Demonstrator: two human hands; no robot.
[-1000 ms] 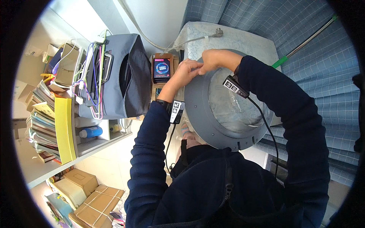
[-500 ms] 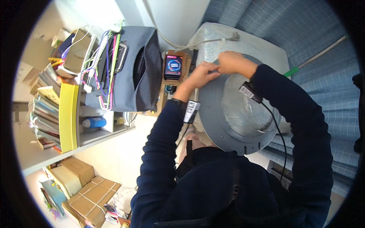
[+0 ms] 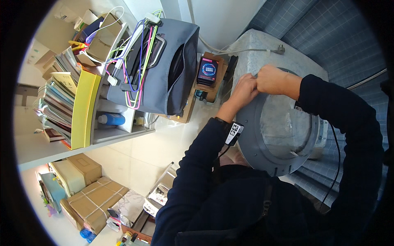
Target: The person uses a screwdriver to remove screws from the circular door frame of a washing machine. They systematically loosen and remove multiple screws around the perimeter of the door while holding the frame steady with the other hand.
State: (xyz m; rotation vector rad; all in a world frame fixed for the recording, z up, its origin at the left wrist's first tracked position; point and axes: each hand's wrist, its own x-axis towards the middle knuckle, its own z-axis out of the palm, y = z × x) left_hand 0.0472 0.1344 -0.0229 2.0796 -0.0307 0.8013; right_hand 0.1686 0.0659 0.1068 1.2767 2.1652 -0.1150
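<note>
Left hand (image 3: 245, 89) and right hand (image 3: 274, 80) meet at the upper left edge of a broad grey ring (image 3: 250, 135). Its fingers bent and held close together, the left comes in from the side; the right is curled nearly into a fist, its knuckles up. Their tips overlap and tuck out of sight, so I cannot tell whether they have hold of the rim or of something small.

The ring lies just in front of the person's dark jacket (image 3: 246, 201), to the right of the middle of the view. Its band is smooth, matt and flat-looking, blue-grey in tone, with small round dots spaced along the left side and dark slots (image 3: 276, 169) cut into the lower edge. Within the band sits a rounded clear middle (image 3: 287, 127), glossy, with bright glints and a whitish, crinkled look; pale tones show through it. Beyond the ring stretches a whitish-blue mottled cover (image 3: 256, 45), and a grey plug (image 3: 280, 49) on its cord lies across that. Blue checked curtain (image 3: 320, 33) hangs to the right. To the left of the hands, a dark box (image 3: 207, 70) with a round blue design sits near a grey fabric bag (image 3: 164, 78).
</note>
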